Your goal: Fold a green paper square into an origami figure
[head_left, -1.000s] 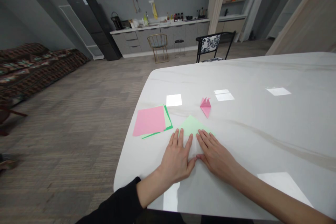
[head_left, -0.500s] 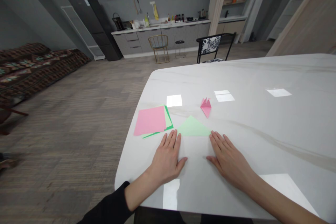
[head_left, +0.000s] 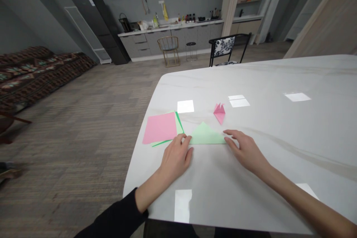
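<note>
A light green paper triangle (head_left: 206, 136) lies on the white table (head_left: 223, 189) with its long edge toward me. My left hand (head_left: 177, 154) has curled fingers at the triangle's left corner; whether they pinch the paper is hard to see. At the right corner, my right hand (head_left: 248, 152) has its thumb and fingertips apart, the thumb close to the paper. A folded pink paper figure (head_left: 219, 113) sits just beyond the triangle. Left of it lies a stack of square sheets, a pink sheet (head_left: 160, 128) on top and green ones beneath.
The table's left edge runs beside the paper stack. Across the room are a black chair (head_left: 224, 46), a gold-framed chair (head_left: 169, 46), a stool (head_left: 191, 44), a kitchen counter (head_left: 178, 27) and a dark fridge (head_left: 103, 29). A patterned sofa (head_left: 36, 70) is at the left.
Both hands have risen from lying flat on the table, and their fingers have bent at the triangle's corners. The right hand has shifted slightly forward, with its thumb now near the paper.
</note>
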Demonstrator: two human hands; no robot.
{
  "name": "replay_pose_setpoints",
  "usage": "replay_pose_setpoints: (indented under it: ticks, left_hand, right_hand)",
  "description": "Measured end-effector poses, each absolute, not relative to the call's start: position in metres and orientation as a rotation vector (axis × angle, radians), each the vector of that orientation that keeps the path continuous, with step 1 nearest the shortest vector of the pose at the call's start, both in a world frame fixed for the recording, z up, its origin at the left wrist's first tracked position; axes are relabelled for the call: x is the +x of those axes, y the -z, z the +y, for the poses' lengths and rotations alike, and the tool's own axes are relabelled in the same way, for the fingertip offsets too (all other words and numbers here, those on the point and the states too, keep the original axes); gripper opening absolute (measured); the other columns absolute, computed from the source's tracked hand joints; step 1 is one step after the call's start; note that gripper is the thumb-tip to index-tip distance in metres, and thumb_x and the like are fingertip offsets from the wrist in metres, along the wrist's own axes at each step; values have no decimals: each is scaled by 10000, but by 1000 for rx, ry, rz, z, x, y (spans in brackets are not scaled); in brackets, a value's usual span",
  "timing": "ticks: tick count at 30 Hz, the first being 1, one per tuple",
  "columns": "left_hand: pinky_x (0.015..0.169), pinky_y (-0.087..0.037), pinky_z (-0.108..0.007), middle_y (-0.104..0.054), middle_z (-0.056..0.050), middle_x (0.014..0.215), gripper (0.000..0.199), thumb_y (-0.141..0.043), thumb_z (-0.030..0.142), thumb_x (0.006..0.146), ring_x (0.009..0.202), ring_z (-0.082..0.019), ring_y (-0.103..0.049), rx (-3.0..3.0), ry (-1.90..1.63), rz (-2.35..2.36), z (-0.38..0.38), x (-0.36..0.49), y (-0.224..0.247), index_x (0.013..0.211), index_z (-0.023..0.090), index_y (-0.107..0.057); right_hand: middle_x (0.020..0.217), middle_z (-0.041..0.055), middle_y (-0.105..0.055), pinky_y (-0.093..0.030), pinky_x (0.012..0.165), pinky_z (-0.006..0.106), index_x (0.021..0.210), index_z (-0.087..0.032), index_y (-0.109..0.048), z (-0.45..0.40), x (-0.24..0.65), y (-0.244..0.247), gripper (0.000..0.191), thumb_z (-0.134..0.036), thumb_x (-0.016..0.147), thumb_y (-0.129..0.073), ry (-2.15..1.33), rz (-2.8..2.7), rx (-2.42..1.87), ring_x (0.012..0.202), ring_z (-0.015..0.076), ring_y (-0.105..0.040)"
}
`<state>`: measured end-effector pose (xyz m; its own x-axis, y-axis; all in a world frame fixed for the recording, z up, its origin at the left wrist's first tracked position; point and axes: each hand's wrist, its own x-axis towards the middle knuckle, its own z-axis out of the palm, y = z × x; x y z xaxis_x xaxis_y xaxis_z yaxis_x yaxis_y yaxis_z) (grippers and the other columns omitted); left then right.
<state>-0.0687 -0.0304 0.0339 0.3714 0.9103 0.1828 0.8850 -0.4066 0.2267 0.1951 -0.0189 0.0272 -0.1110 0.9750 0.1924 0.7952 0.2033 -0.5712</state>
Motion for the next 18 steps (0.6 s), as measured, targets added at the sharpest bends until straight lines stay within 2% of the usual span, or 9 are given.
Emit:
replay_pose_setpoints:
  ticks: [2,4,7,10,12,16,18]
  left_hand:
    - [705,-540,-362,-538,-117,1230,387,-432,336,952,875,-229,-651,2471,-377,1676,-16,-51,-38,1318,213,-441]
    - [683,-530,-350,-525,-112,1234,440,-484,384,932,827,-222,-656,2465,-351,1669,-2,-36,-37,1333,215,-421]
    - [694,-524,-349,-513,-115,1269,511,-522,454,907,866,-237,-657,2435,-349,1707,13,-24,-30,1350,224,-411]
    - [727,-519,-341,-523,-107,1279,548,-540,498,891,940,-245,-642,2420,-394,1719,17,-23,-23,1360,242,-420]
    - [751,-517,-339,-542,-94,1263,566,-578,508,867,1003,-253,-621,2438,-423,1679,17,-23,-21,1351,250,-439]
    - [845,-508,-361,-559,-73,1267,600,-663,473,819,1089,-261,-584,2482,-465,1562,18,-25,-18,1340,251,-463]
    - [892,-498,-370,-557,-68,1284,619,-688,450,805,1111,-256,-576,2487,-482,1512,19,-25,-17,1345,249,-461]
  right_hand:
    - [1195,104,-672,-546,877,443,1154,-198,-633,1,185,-34,337,-380,937,-450,-615,-1880,-1592,981,262,-674]
    - [1162,118,-676,-559,853,419,1116,-183,-643,17,176,-34,315,-368,906,-498,-761,-1754,-1563,1020,264,-657]
    - [1018,105,-700,-589,797,404,1042,-178,-667,29,173,-29,286,-375,860,-566,-1013,-1491,-1514,949,247,-671]
    - [993,111,-688,-620,741,395,973,-163,-676,32,177,-26,265,-367,810,-633,-1225,-1211,-1444,922,247,-677]
    - [1008,118,-686,-619,771,406,934,-160,-677,34,180,-25,245,-361,795,-652,-1249,-1120,-1423,963,260,-673]
    - [981,104,-700,-554,938,434,936,-160,-673,36,182,-26,227,-336,793,-662,-1214,-1087,-1387,1019,247,-665]
    - [983,112,-706,-544,956,438,933,-159,-672,36,181,-26,217,-331,801,-657,-1261,-1064,-1361,1020,248,-672]
